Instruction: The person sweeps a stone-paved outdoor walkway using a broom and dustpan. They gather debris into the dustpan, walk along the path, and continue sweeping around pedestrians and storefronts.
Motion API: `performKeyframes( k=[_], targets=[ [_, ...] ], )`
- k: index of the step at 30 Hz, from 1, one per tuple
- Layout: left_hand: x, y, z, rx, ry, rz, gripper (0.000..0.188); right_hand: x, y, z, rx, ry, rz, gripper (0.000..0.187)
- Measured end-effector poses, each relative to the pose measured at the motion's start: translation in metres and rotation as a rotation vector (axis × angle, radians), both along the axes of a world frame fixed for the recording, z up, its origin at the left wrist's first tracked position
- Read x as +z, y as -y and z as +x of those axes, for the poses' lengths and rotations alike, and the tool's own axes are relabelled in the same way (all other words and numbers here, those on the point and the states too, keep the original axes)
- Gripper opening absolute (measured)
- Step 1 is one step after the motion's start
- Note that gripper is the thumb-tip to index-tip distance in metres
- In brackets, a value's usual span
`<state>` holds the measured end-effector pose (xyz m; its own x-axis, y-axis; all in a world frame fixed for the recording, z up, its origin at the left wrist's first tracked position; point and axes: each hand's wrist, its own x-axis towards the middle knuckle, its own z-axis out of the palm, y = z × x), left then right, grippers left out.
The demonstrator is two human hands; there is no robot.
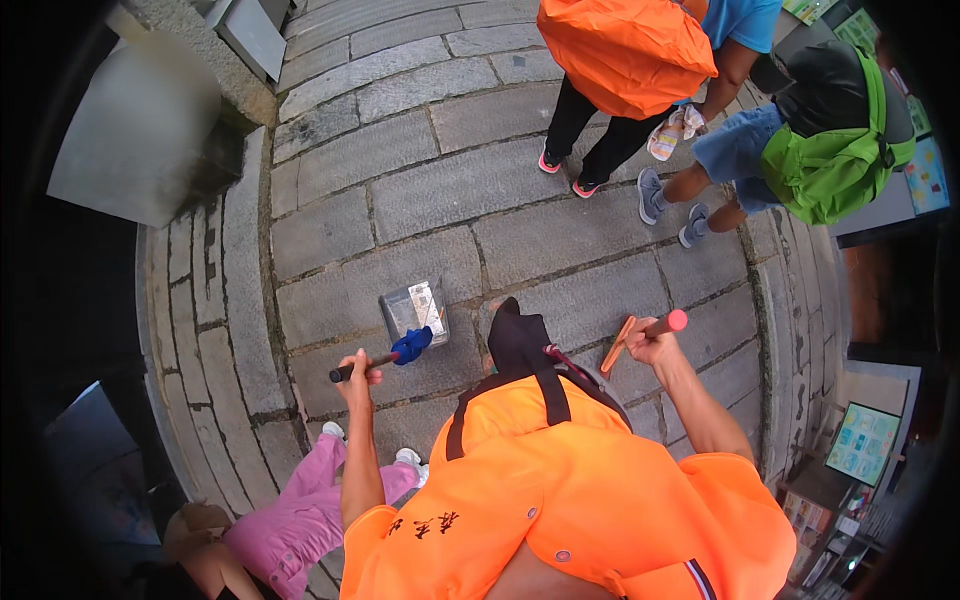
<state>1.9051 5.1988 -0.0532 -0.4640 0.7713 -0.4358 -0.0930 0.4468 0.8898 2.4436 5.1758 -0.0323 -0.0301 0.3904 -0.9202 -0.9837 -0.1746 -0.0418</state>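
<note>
My left hand [357, 376] is closed round the dark handle of a long-handled dustpan [396, 306]. A blue cloth [411, 346] is bunched on that handle, below my grip. The grey pan rests on the stone paving with a pale, printed-looking flat piece in it. On the right, my right hand [652, 347] grips a stick with a round pinkish-red end [668, 322]; its lower part is hidden. Beside those fingers is a narrow orange-brown strip [618, 344], perhaps tongs, and I cannot tell how it is held.
Ahead on the right stand a person with an orange-covered backpack [630, 55] and another with a green backpack [832, 165]. A person in pink trousers [310, 520] is close at my left. Stone paving [420, 205] runs between side kerbs; a grey panel [135, 130] stands far left.
</note>
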Motion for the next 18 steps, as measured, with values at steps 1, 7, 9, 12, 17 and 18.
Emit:
performKeyframes(
  k=[1, 7, 9, 12, 17, 18],
  targets=[
    [-0.002, -0.021, -0.009, 0.001, -0.002, 0.003, 0.023, 0.003, -0.032, -0.017, 0.028, -0.002, -0.013, 0.014],
    [-0.007, -0.17, -0.074, 0.087, -0.031, -0.028, 0.023, 0.025, -0.258, -0.157, 0.316, -0.054, 0.016, 0.022],
    [0.005, -0.218, -0.096, 0.096, -0.031, -0.019, 0.023, 0.036, -0.331, -0.194, 0.368, -0.078, 0.046, 0.025],
    [0.028, -0.285, -0.127, 0.129, -0.078, -0.008, 0.025, 0.063, -0.424, -0.235, 0.394, -0.155, 0.156, 0.023],
    [0.032, -0.401, -0.172, 0.169, -0.085, 0.087, 0.024, 0.086, -0.566, -0.255, 0.302, -0.421, 0.406, 0.021],
    [0.03, -0.423, -0.184, 0.186, -0.086, 0.087, 0.024, 0.089, -0.59, -0.259, 0.281, -0.443, 0.467, 0.02]
  ],
)
